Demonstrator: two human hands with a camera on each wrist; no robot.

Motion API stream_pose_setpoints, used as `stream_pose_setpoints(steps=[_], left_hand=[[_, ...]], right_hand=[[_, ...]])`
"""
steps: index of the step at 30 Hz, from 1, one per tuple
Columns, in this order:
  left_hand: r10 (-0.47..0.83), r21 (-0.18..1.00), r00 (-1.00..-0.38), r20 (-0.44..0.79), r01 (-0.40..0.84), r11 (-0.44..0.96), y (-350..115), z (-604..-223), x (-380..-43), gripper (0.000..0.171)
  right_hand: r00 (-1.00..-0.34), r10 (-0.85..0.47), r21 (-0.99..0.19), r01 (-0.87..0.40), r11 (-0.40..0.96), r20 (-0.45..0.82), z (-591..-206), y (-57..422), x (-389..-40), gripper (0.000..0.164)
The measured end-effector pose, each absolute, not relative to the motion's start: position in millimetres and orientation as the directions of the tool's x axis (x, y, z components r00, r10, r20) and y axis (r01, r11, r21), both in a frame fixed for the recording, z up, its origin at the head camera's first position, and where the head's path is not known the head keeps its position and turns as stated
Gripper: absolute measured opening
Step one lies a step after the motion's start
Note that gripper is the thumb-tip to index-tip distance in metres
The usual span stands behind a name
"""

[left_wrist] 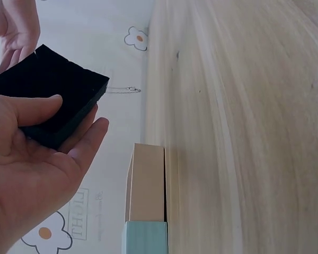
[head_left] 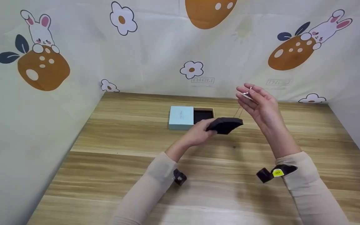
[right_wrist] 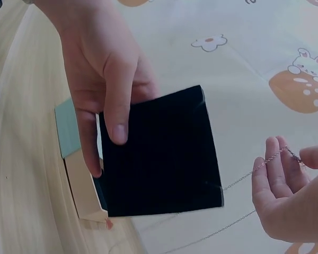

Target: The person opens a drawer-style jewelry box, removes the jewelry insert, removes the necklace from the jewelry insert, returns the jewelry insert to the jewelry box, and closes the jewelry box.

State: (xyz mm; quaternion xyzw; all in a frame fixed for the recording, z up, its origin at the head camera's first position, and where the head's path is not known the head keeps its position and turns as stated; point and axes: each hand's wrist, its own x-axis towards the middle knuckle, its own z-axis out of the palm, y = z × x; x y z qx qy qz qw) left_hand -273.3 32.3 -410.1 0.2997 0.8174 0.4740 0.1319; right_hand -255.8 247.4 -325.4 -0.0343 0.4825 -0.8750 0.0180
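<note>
My left hand (head_left: 200,132) grips a black square foam pad (head_left: 225,125) by one edge, holding it above the table. In the right wrist view the thumb lies on the broad face of the pad (right_wrist: 159,159). My right hand (head_left: 264,107), raised to the right of the pad, pinches a thin silver necklace (right_wrist: 291,154) between thumb and fingers. Its fine chain runs from those fingers to the pad's edge, and a loop of chain (left_wrist: 124,90) hangs beyond the pad in the left wrist view. Whether a pendant is on it is too small to tell.
Behind my left hand, a box with a light blue sleeve (head_left: 181,117) lies on the wooden table (head_left: 120,175). Its inner tray (head_left: 204,114), dark inside, is slid partly out to the right. A patterned cloth (head_left: 152,50) borders the table's back and sides.
</note>
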Motion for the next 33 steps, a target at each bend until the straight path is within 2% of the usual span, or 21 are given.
stream_pose_setpoints(steps=[18,33], left_hand=[[0.608,0.891,-0.793,0.05,0.311,0.332,15,-410,-278,0.043],[0.58,0.893,-0.814,0.034,0.286,0.349,7,-409,-279,0.044]], right_hand=[[-0.999,-0.037,-0.757,0.045,-0.652,-0.027,-336,297,-262,0.019],[-0.998,-0.032,-0.754,0.063,-0.654,-0.055,-351,330,-273,0.017]])
